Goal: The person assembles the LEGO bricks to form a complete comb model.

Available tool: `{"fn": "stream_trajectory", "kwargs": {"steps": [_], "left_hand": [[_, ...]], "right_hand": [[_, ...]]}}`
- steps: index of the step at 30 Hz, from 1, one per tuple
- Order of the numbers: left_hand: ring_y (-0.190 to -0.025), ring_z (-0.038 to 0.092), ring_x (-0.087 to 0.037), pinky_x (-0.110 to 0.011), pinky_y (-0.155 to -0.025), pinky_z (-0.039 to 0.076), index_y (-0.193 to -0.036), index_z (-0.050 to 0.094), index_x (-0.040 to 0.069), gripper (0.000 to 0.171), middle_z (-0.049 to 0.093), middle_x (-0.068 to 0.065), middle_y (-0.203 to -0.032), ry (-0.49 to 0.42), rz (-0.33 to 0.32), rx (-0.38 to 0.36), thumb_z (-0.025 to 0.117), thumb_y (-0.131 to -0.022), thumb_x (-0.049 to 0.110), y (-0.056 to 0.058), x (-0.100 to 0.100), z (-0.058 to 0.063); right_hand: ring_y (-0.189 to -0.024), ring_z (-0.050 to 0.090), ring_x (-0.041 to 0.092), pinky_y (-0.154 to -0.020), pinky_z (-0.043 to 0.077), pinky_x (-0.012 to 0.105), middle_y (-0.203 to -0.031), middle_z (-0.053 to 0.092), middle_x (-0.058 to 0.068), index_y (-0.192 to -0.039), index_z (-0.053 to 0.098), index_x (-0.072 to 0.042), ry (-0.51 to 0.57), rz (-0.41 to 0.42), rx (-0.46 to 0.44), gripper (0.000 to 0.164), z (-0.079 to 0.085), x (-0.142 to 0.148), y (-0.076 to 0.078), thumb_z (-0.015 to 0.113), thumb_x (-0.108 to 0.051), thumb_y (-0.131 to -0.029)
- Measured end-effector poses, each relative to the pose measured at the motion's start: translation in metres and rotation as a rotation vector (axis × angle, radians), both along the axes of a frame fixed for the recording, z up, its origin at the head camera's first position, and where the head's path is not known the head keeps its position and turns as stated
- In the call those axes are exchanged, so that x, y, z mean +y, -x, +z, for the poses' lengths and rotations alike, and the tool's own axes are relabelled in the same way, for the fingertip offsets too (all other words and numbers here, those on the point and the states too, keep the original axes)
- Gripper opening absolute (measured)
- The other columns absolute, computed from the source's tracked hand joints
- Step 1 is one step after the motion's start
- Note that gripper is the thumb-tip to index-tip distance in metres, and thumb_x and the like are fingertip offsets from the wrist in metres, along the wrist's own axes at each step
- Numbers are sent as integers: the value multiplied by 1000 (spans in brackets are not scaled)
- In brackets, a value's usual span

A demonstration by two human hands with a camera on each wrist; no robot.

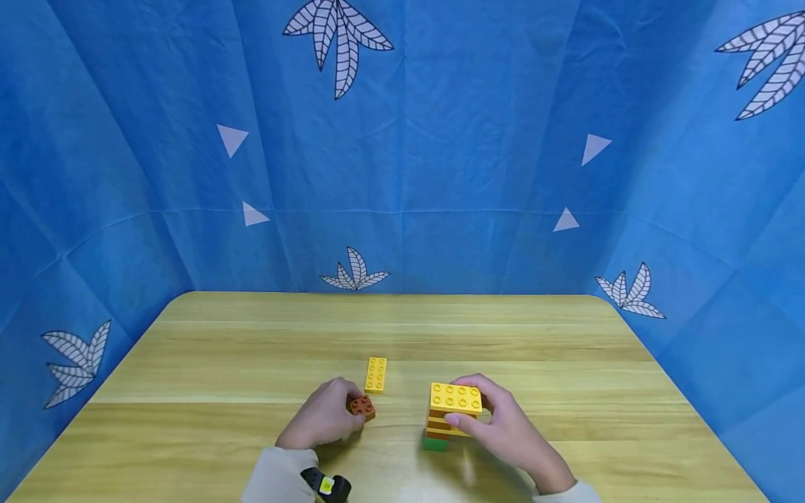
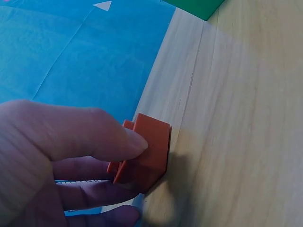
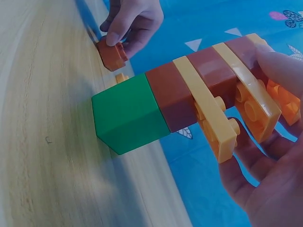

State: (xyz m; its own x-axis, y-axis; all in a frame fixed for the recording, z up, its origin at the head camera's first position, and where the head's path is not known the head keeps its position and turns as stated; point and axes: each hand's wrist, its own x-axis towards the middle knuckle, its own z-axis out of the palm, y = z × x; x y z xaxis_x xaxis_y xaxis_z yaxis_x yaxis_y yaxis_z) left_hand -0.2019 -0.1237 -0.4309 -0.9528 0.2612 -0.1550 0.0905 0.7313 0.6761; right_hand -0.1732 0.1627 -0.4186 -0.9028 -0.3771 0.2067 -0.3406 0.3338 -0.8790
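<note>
My left hand point(image 1: 322, 415) pinches a small reddish-brown toy building brick point(image 1: 363, 406) between thumb and fingers. In the left wrist view that brick point(image 2: 154, 149) sits low at the table surface, its studs turned toward the palm. My right hand point(image 1: 511, 427) grips a tower of toy bricks point(image 1: 455, 399) by its upper part, thumb on the near side, fingers behind. A green brick point(image 3: 125, 118) forms the tower's base. Above it, brown bricks point(image 3: 168, 94) alternate with long yellow plates point(image 3: 208, 106) that stick out toward the right palm. Another yellow plate caps the tower, studs up.
A loose yellow plate point(image 1: 376, 375) lies flat on the wooden table point(image 1: 251, 349), just beyond my left hand. A blue cloth point(image 1: 440, 140) with leaf and triangle prints hangs behind the table and along its sides.
</note>
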Motion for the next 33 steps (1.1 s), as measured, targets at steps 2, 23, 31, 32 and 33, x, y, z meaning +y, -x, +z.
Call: {"fn": "stream_trajectory", "kwargs": {"steps": [2, 23, 31, 32, 33], "left_hand": [[-74, 51, -17, -29, -59, 43, -100, 67, 2, 27, 58, -3, -88, 2, -4, 0, 73, -75, 11, 0, 1, 0], [-85, 55, -16, -25, -66, 51, -119, 62, 8, 36, 63, -6, -109, -320, -27, 158, 69, -85, 20, -4, 16, 21], [-85, 58, -14, -31, -75, 50, -114, 65, 12, 33, 65, -1, -100, -484, -37, 231, 72, -83, 24, -13, 37, 33], [-86, 58, -14, -31, -76, 50, -113, 65, 13, 33, 65, -1, -100, -496, -41, 232, 72, -83, 24, -14, 39, 34], [-86, 58, -14, -31, -76, 50, -114, 65, 13, 33, 65, 0, -100, -507, -46, 234, 72, -83, 24, -15, 40, 34]], "right_hand": [[-86, 58, 14, -74, 51, 26, -101, 61, 2, -112, 58, -19, -1, 0, 0, 34, 0, 0, 0, 73, -25, -83], [-86, 57, 12, -77, 49, 26, -99, 62, -1, -111, 58, -19, -9, -3, 12, 32, 1, 0, 2, 72, -26, -83], [-87, 58, 13, -78, 50, 26, -100, 62, -1, -111, 58, -19, -15, -14, -8, 33, 1, 0, 2, 73, -27, -83], [-87, 58, 13, -77, 50, 26, -100, 62, 0, -111, 58, -19, -14, -12, -10, 32, 0, 0, 2, 72, -28, -83], [-87, 58, 13, -77, 50, 26, -100, 62, 0, -111, 58, -19, -14, -10, -8, 32, 0, 0, 2, 72, -28, -83]]}}
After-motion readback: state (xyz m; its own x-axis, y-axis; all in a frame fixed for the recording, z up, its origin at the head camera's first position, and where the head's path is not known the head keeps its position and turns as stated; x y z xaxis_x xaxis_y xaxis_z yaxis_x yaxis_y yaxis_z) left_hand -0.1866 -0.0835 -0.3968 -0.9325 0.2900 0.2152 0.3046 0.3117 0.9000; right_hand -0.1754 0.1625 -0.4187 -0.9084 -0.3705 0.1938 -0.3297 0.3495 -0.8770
